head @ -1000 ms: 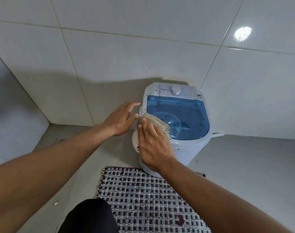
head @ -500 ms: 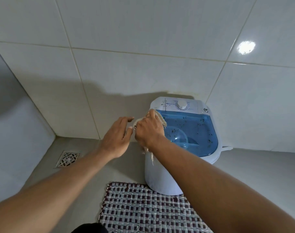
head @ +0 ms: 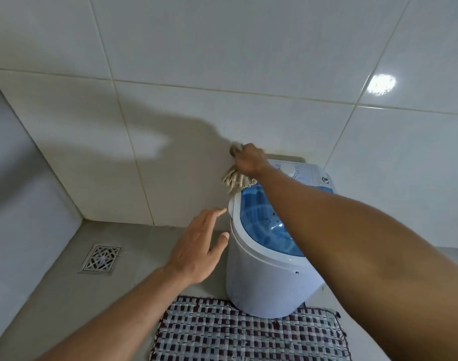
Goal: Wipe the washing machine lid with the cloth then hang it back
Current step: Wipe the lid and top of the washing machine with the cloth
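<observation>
A small white washing machine point(head: 261, 285) stands against the tiled wall, its blue see-through lid point(head: 261, 220) shut and partly hidden by my right forearm. My right hand point(head: 250, 161) is raised beside the wall above the machine's back left corner, shut on a beige frayed cloth point(head: 235, 179) that hangs bunched below the fist. A small dark spot on the wall point(head: 234, 149) sits at my fingertips; what it is stays blurred. My left hand point(head: 196, 247) hovers open, fingers spread, just left of the machine's rim, not touching it.
A checked woven mat point(head: 248, 332) lies on the floor in front of the machine. A metal floor drain point(head: 100, 259) sits at the left near the wall corner. White tiled walls close in at the back and left.
My right hand lifted the cloth off the lid and carried it up to the wall behind the machine's left corner. My left hand dropped lower. The view tilted upward.
</observation>
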